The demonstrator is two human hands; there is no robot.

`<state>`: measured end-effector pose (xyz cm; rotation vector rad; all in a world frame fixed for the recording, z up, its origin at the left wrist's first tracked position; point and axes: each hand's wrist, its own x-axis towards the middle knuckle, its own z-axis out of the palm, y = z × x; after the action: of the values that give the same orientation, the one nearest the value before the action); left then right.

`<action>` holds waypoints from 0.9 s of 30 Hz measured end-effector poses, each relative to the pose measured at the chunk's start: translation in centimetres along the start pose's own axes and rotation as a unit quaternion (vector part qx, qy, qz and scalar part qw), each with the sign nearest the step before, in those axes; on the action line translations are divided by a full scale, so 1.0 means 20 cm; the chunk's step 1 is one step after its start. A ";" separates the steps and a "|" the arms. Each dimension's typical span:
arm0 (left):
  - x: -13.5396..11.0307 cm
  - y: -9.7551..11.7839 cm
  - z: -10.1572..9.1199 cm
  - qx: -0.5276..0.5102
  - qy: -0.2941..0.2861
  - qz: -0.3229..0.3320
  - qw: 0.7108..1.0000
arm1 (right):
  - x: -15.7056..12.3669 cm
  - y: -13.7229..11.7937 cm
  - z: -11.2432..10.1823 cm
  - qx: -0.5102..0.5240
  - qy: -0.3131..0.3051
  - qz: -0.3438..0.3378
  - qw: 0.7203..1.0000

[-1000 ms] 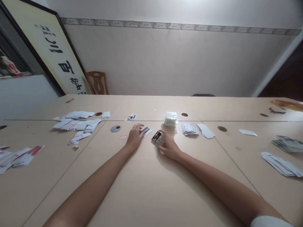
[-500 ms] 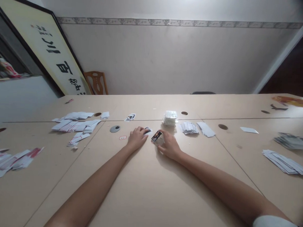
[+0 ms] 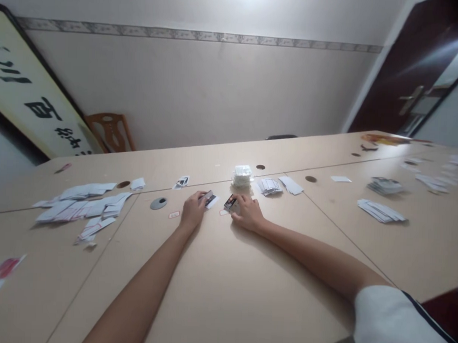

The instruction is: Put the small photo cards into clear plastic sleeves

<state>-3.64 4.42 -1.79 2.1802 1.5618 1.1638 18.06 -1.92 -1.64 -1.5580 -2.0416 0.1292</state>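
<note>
My left hand (image 3: 193,211) is closed on a small dark-printed card (image 3: 210,199) with a white part at its lower right, near the middle of the table. To its right, my right hand (image 3: 249,213) grips another small card (image 3: 231,202) with a black picture face, its fingers curled round the right edge. Just under that card a red-bordered white label (image 3: 223,212) shows in part. A similar red-bordered label (image 3: 174,215) lies left of my left hand. Behind my right hand stands a stack of clear-wrapped packs (image 3: 242,176).
White paper slips (image 3: 83,204) spread over the left side of the table. A pile of white cards (image 3: 269,187) and white sheets (image 3: 290,185) lie right of the stack. More stacks (image 3: 381,211) are farther right. A grey round cover (image 3: 159,203) sits left.
The view has turned to the right. The card at my left hand now shows more of its face, tilted up between the fingers. A red-bordered label has come into sight beneath the right card.
</note>
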 end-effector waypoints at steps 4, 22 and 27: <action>0.02 -0.01 -0.01 -0.044 0.052 -0.025 0.997 | 0.00 0.02 0.00 -0.027 0.003 0.008 1.000; 0.02 -0.01 -0.01 -0.042 0.035 -0.012 0.998 | -0.44 1.12 -0.65 -0.019 0.276 0.326 0.904; 0.02 0.00 -0.02 -0.035 0.035 -0.018 0.999 | -0.47 1.21 -0.70 -0.003 0.300 0.375 0.877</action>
<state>-3.99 4.66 -1.35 2.0800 1.5566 1.2774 47.20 -6.26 -3.05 -1.9996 -0.9031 -0.0713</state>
